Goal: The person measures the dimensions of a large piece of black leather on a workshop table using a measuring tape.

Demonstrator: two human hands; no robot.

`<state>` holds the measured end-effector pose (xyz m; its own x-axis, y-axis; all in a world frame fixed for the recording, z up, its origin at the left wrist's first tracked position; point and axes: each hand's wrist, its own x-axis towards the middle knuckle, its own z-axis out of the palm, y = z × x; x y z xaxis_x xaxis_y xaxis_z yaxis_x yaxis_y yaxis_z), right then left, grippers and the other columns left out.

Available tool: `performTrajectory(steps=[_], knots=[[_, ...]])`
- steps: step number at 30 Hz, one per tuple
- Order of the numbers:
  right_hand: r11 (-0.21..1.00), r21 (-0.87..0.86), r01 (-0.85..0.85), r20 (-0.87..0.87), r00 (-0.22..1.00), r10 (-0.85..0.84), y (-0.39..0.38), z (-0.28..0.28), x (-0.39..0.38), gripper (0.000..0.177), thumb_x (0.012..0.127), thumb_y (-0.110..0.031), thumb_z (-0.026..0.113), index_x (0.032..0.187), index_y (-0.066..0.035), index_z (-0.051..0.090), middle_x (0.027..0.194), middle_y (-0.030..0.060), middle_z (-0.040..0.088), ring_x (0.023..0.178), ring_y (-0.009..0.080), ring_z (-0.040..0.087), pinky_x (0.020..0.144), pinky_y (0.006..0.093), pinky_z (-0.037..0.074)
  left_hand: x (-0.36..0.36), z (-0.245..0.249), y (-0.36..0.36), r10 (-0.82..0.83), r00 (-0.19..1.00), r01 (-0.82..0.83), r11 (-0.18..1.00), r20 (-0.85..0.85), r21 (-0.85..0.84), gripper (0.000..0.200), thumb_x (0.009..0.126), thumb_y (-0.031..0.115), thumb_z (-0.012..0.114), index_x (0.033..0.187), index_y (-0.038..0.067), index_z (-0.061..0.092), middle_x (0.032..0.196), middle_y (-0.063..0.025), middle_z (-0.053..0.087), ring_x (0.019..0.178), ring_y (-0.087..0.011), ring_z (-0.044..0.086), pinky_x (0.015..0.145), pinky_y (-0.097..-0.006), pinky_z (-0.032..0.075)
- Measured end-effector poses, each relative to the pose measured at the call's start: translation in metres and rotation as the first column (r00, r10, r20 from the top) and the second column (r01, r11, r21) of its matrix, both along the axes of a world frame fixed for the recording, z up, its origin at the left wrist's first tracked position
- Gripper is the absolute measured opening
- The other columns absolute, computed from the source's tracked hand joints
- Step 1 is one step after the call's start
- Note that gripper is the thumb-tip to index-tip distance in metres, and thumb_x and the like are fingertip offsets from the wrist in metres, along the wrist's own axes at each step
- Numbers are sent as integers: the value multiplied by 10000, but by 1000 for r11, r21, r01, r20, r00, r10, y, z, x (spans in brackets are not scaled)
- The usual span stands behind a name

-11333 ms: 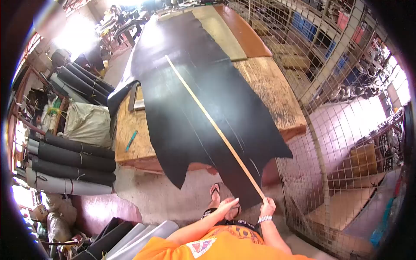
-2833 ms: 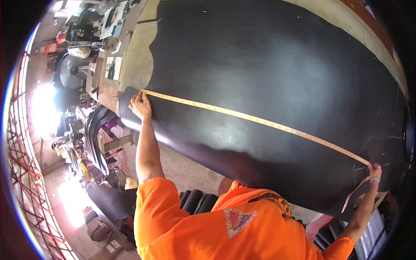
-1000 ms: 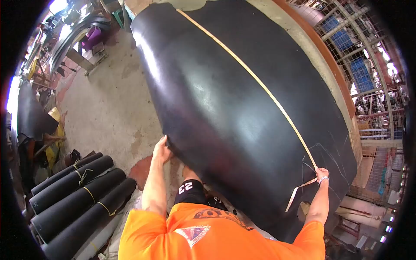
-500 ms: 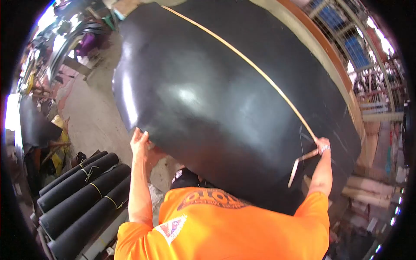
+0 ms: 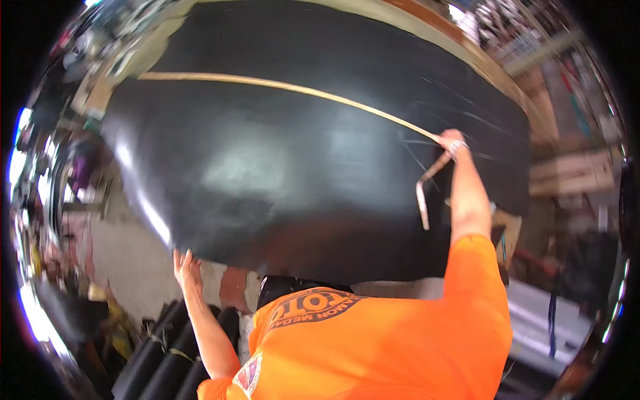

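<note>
A large glossy black sheet (image 5: 280,220) with an uneven outline, leather-like, lies across the surface before me. My left hand (image 5: 189,272) pinches its near left edge, fingertips on the rim. Over the sheet runs a long yellow measuring tape (image 5: 293,87), from the far left down to my right hand (image 5: 453,141). That hand is closed on the tape and rests against the sheet's right part. From under it the tape's loose tail hangs down, bent, with a pale end. The fingers of my right hand are partly hidden.
Several black rolls (image 5: 167,357), tied with cord, lie on the floor at lower left. A brown-edged border (image 5: 427,17) runs behind the sheet. Light flat panels (image 5: 540,327) stand at lower right, and cluttered shelves (image 5: 520,27) at upper right.
The view has turned, so the tape now runs more level and the sheet sits lower left. Both hands keep their holds; the right appears higher and the left lower in view.
</note>
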<state>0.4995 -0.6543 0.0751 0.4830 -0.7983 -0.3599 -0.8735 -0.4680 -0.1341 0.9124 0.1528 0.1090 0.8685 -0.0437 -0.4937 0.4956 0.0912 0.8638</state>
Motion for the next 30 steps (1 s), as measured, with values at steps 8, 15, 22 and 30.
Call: performTrajectory(steps=[8,15,22,30], knots=[[938,104,331,62,939,-339,34,32,22,475,731,-489,772,913,-51,751,969,155,725,958,294,694,865,386,535,7,-15,17,-73,997,73,997,7,6,790,886,53,699,1539,101,257,807,34,513,695,-102,501,712,-299,406],[887,157,434,149,878,-455,38,35,28,403,703,-376,862,925,-61,742,970,123,732,925,254,693,843,373,532,7,-18,11,-77,996,77,997,-42,-1,683,907,49,671,1497,105,332,802,29,531,672,-100,495,696,-296,420],[876,186,446,183,860,-477,40,36,27,326,707,-318,861,832,-54,718,817,88,708,781,221,667,730,366,523,15,-33,12,-151,983,150,988,-101,-16,542,923,76,643,1419,125,429,921,25,570,671,-103,496,675,-277,434],[862,208,463,174,849,-498,47,44,29,353,695,-349,859,871,-66,743,910,103,733,886,244,698,808,370,543,32,-90,13,-158,949,149,987,-273,-51,207,967,134,561,1170,113,594,881,28,618,722,-114,549,689,-275,478]])
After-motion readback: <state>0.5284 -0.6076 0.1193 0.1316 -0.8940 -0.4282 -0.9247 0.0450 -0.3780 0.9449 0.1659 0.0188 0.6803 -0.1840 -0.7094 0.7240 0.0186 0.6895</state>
